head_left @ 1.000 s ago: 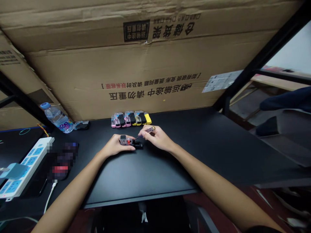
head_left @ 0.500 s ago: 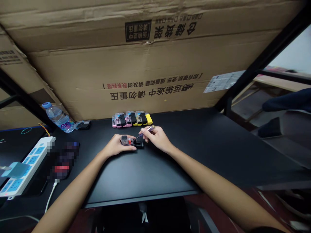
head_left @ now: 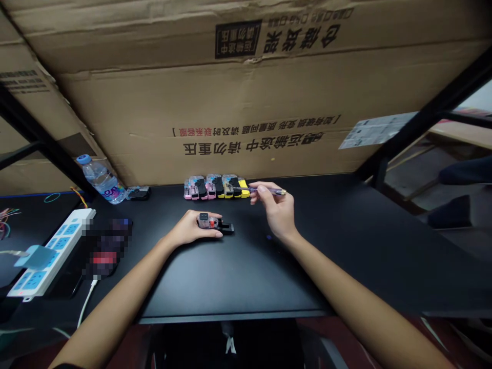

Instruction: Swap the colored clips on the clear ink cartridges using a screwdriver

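Observation:
My left hand [head_left: 189, 228] is closed around a small clear-bodied device [head_left: 208, 222] with a black square on top, a red piece inside and a black part sticking out to the right. The device rests low at the desk's middle. To the right and farther back, my right hand [head_left: 281, 211] pinches a slim screwdriver [head_left: 275, 191] with a purplish handle and a gold end. Its thin shaft points left, in front of the row of similar clear, pink, black and yellow devices [head_left: 212, 188]. The tip is apart from the held device.
A cardboard sheet [head_left: 215, 102] stands along the back of the black desk [head_left: 238, 277]. At the left are a water bottle [head_left: 102, 179], another black device [head_left: 138, 193], a blurred-out phone [head_left: 109, 251] with a white cable, and a power strip [head_left: 57, 251]. Dark metal posts flank the desk.
My right hand has pulled the screwdriver away from the device, to the right and back. My left hand keeps its hold. The whole view has shifted slightly.

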Available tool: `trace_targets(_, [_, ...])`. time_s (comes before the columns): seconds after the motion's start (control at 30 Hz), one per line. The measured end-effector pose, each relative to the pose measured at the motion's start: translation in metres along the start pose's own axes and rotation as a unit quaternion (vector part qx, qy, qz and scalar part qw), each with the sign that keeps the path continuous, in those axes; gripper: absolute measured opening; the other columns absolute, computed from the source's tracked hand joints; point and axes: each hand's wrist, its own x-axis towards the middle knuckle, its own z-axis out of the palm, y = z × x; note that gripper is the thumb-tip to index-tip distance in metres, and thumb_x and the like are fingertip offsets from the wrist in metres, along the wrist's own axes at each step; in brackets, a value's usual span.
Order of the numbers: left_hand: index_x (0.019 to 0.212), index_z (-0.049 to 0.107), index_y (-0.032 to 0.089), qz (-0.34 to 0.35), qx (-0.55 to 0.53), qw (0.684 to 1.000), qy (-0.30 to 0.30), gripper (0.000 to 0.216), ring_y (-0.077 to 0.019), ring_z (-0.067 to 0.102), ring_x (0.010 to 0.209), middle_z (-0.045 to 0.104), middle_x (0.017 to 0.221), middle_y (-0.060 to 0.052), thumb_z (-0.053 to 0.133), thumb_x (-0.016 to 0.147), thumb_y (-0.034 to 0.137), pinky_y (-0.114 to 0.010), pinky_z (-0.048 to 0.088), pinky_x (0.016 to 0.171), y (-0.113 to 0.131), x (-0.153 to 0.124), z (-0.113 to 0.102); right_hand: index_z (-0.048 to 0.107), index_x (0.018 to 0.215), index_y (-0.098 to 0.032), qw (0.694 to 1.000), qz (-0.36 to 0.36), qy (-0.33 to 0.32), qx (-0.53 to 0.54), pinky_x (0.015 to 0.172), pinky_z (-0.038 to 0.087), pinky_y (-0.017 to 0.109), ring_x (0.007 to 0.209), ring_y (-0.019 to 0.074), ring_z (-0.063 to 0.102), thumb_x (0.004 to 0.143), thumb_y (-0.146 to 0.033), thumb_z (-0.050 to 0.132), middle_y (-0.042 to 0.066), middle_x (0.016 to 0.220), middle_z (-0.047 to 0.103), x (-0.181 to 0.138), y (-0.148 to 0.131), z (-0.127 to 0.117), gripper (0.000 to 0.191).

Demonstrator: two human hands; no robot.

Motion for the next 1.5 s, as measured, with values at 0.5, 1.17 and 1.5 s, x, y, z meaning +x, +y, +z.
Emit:
trace_targets(0.5, [0.131,0.079,0.017,0.028,0.046,0.999,-0.001,0.065,-0.0175,0.071,0.081,0.081,0.096,-0.003,0.09,0.078,0.053,-0.028,0.055,0.081,0.005,-0.004,-0.001,0.075,0.077,-0.018,0.994,0.086,-0.072,-0.007,0.05,0.044,0.028,0.05,0.0126,0.053,0.087,-0.055,0.075,0.001,0.062,0.063,0.0,0.015,0.002,0.038])
trace_targets(1.17, [0.116,0.083,0.014,0.051,0.058,0.997,0.007,0.052,-0.0189,0.073,0.083,0.082,0.099,-0.008,0.09,0.078,0.049,-0.03,0.058,0.081,0.009,-0.005,-0.007,0.075,0.082,-0.018,0.984,0.048,-0.148,-0.082,0.053,0.042,0.028,0.052,0.013,0.051,0.091,-0.054,0.067,0.001,0.066,0.066,-0.003,0.023,0.006,0.038])
trace_targets(1.5, [0.112,0.08,0.02,0.096,0.131,0.986,0.032,0.035,-0.0188,0.075,0.09,0.082,0.103,-0.003,0.083,0.087,0.043,-0.03,0.057,0.088,0.012,-0.007,-0.006,0.072,0.072,-0.017,0.973,-0.005,-0.1,-0.21,0.063,0.046,0.03,0.063,0.0172,0.059,0.09,-0.033,0.061,0.002,0.067,0.067,0.004,0.036,-0.009,0.026])
